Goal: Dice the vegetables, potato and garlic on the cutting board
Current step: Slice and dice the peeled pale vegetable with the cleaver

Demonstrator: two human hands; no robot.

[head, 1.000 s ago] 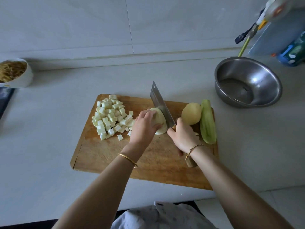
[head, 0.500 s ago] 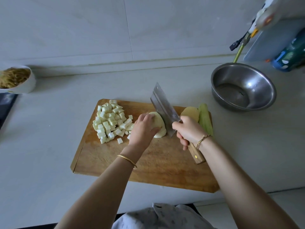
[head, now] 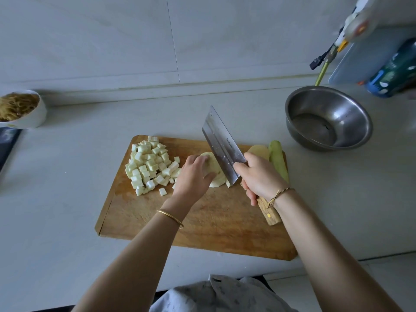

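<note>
Potato half (head: 215, 175) sits mid-way along the cutting board (head: 202, 233), with the left hand (head: 193, 176) curled over it. The right hand (head: 258, 176) grips the cleaver (head: 221, 145), its blade against the potato's right side. Diced cubes (head: 148, 165) are heaped on the left.

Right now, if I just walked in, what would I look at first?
The big cleaver, gripped by the right hand over the board's middle, its blade against the potato that the left hand holds. Next, the pile of white cubes on the board's left, then the shiny bowl at the back right.
</note>
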